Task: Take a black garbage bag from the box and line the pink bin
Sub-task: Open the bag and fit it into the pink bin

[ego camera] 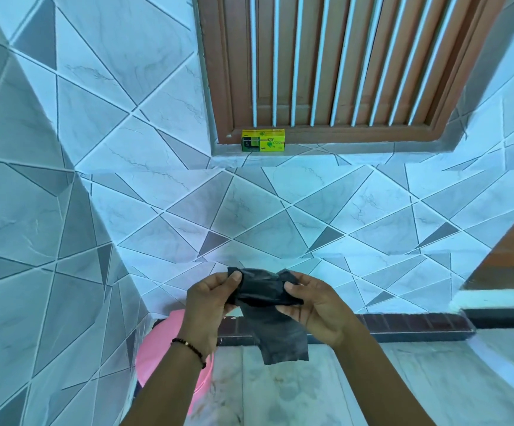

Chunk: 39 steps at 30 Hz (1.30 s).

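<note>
Black garbage bag (pixel 269 305) is out of the box (pixel 263 140), which stands on the window sill (pixel 326 149) well above the hands. The bag is only partly unfolded: a folded band spans between the hands and a loose tail hangs below. Left hand (pixel 209 305) pinches the band's left end; right hand (pixel 314 305) pinches its right end. Remaining, by judgement: open the bag fully and fit it into the pink bin (pixel 163 348), standing unlined below the left forearm.

Bright, cool bluish daylight falls evenly on the tiled wall (pixel 249 210), with a soft shadow at nine o'clock. Wide-angle bending curves the window frame (pixel 326 135) towards twelve o'clock; the edges are slightly soft.
</note>
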Each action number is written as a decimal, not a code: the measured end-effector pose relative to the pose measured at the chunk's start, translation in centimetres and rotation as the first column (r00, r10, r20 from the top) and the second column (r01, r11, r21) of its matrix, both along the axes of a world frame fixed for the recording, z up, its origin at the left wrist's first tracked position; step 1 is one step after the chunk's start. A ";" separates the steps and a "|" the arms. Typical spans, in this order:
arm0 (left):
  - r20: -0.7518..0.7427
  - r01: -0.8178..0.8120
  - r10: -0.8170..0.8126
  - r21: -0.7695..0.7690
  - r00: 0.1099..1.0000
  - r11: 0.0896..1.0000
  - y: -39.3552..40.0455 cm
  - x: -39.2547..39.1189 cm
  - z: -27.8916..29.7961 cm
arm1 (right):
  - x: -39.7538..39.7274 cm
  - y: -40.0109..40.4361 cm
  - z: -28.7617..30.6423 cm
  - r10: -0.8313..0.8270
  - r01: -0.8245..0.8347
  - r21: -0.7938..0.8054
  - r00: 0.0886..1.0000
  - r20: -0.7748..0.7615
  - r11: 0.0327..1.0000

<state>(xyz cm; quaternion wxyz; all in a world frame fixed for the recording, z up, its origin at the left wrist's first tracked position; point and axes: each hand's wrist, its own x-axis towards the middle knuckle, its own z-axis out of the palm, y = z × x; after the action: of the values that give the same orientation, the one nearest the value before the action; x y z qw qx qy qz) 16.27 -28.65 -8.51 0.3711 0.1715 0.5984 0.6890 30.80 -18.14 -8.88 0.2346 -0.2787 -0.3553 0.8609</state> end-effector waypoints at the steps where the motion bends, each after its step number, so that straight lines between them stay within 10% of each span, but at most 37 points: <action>1: -0.020 -0.011 0.011 -0.002 1.000 1.000 -0.1 0.0 0.1 | -0.2 -0.2 0.0 -0.037 0.037 -0.005 0.999 -0.003 0.999; 10: -0.065 -0.063 0.057 -0.097 0.996 0.993 -2.1 -1.9 -1.1 | -2.9 -1.6 0.2 -0.280 0.272 0.102 0.957 0.071 0.957; 15: -0.624 -0.084 -0.004 -0.111 0.781 0.990 -2.8 -2.2 -0.4 | -4.3 -2.4 0.0 -0.332 0.302 0.203 0.934 0.132 0.931; 27: -0.823 0.036 -0.295 -0.318 0.486 0.948 -0.8 -2.7 -0.7 | -5.8 -2.9 0.6 -0.304 0.191 0.425 0.928 0.214 0.885; 31: -0.644 -0.063 -0.127 -0.264 0.755 0.963 -0.2 -5.0 -0.4 | -5.4 -2.4 0.3 -0.243 0.217 0.263 0.967 0.071 0.940; 33: -0.276 -0.095 0.051 -0.151 0.960 0.984 0.2 -6.0 0.0 | -5.2 -2.2 0.2 -0.227 0.211 0.215 0.972 0.054 0.954; 36: 0.246 -0.172 0.165 0.007 0.955 0.985 0.5 -6.7 1.0 | -4.4 -1.9 -0.1 -0.131 0.095 0.243 0.982 0.139 0.965; 39: 0.407 -0.176 0.123 0.095 0.905 0.980 0.9 -6.7 1.2 | -3.8 -2.3 -0.7 0.027 -0.210 0.380 0.901 0.434 0.901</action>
<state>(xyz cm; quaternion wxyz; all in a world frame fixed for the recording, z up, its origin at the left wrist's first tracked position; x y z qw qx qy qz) 9.53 -27.72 -7.33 0.4194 0.0047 0.4758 0.7731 26.96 -20.45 -9.58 0.1531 -0.3772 -0.5895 0.6977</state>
